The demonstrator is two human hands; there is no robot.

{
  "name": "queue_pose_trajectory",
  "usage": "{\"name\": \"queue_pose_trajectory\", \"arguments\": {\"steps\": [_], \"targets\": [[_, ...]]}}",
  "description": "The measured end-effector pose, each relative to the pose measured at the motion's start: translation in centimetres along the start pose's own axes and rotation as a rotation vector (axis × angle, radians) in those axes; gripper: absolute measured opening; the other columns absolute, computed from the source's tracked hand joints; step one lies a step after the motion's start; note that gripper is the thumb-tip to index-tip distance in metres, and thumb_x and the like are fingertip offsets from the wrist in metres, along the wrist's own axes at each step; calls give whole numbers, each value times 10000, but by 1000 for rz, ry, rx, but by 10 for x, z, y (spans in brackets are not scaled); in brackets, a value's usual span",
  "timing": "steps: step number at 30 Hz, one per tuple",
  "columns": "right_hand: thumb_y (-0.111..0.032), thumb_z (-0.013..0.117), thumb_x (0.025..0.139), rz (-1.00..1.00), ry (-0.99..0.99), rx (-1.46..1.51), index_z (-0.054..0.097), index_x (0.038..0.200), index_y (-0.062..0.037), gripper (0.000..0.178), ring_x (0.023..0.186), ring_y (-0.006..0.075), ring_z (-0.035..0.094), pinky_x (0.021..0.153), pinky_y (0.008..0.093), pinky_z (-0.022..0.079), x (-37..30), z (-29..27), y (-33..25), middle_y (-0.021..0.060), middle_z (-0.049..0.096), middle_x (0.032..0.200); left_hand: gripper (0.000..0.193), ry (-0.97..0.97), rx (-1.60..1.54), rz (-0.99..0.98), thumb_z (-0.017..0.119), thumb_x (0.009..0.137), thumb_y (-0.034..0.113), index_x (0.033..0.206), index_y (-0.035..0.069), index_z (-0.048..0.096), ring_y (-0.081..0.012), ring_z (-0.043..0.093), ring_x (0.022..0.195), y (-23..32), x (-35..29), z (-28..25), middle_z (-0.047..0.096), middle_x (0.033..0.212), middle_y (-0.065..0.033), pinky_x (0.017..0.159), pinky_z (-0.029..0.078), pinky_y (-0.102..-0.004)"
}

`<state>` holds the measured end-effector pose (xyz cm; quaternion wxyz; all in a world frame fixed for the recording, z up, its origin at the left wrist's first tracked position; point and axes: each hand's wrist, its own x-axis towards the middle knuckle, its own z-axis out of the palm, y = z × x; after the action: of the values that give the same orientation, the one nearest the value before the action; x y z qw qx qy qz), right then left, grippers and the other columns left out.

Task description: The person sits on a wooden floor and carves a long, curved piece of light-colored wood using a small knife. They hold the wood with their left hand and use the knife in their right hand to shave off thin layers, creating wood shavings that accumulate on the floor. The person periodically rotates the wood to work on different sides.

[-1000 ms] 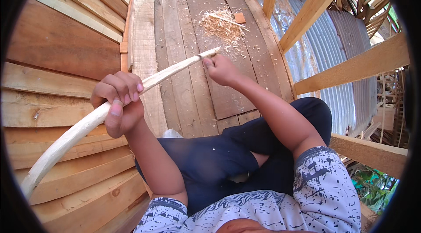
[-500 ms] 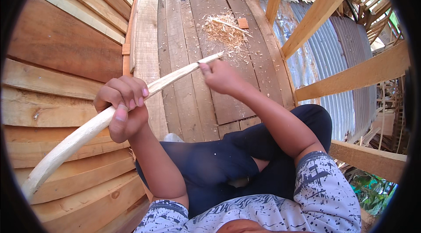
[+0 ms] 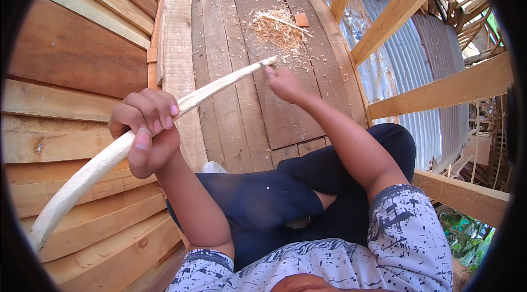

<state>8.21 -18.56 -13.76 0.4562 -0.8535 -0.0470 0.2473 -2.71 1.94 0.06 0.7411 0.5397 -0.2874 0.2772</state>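
Note:
A long, pale, peeled wooden stick (image 3: 219,84) runs from the lower left up to the middle, looking curved in this view. My left hand (image 3: 147,130) is wrapped tightly around its middle part, thumb on the near side. Close to the thin far end, my right hand (image 3: 286,84) is closed, fingers curled, just beside the tip. A small dark bit shows between the thumb and the stick, but what those fingers hold is mostly hidden.
A heap of wood shavings (image 3: 277,31) lies on the plank floor (image 3: 225,34), with a thin strip and a small reddish-brown block (image 3: 301,20) by it. A plank wall (image 3: 66,132) stands left. Wooden rails (image 3: 439,91) and corrugated metal sheets (image 3: 379,34) are on the right.
My right hand has slid along the stick, away from me and slightly right, to its far tip. The left hand keeps its grip, shifted slightly left in view.

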Motion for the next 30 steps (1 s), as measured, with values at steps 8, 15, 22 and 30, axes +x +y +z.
{"name": "queue_pose_trajectory", "arguments": {"steps": [8,15,22,30], "targets": [[-443,368,1031,-209,-90,-18,548,683,11,600,512,208,544,487,400,403,6,7,-3,95,526,567,144,23,3,2,564,750,121,742,78,427,-183,455,615,1,3,0,435,686,-70,628,438,-352],[-412,386,1016,-259,-246,-161,663,840,52,569,673,306,603,699,466,482,-7,-15,-23,180,603,701,185,-234,-58,9,679,755,110,710,94,500,-166,547,574,1,7,-14,537,649,-41,612,522,-316],[-396,447,1002,-215,-172,-168,593,759,52,530,670,309,575,681,465,447,-6,-16,-9,201,609,719,140,-341,-78,-23,694,737,101,743,100,554,-169,597,632,3,11,-22,595,710,-44,632,542,-312],[-381,447,1001,-219,-149,-233,536,684,42,536,541,264,487,559,437,395,27,-24,34,150,517,582,142,-388,-111,-40,713,731,116,745,108,572,-165,632,683,0,13,-19,617,734,-37,635,549,-301]]}}
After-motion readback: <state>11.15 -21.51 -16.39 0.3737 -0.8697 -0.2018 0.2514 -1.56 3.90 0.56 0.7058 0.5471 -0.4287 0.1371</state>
